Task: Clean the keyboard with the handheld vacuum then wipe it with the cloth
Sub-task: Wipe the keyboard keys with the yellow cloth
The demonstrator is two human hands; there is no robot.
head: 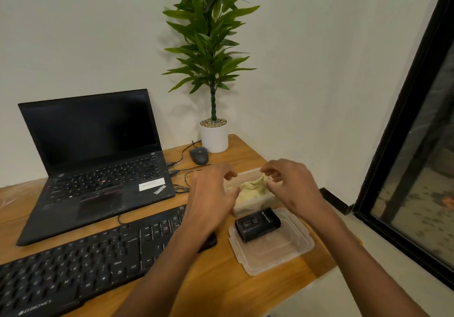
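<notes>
A black external keyboard [81,265] lies across the wooden desk at the lower left. A small black handheld vacuum [258,223] rests on a clear plastic lid [272,255] to the keyboard's right. Behind it a pale yellow cloth [253,189] sits in a clear plastic container [248,173]. My right hand [287,184] pinches the cloth's upper right corner. My left hand [213,193] hovers at the container's left side, fingers spread, partly covering the keyboard's right end.
An open black laptop [95,159] stands behind the keyboard. A grey mouse [199,155] with cables and a white potted plant [213,134] sit at the back. The desk's right edge [331,265] drops to the floor beside a black-framed glass door [417,144].
</notes>
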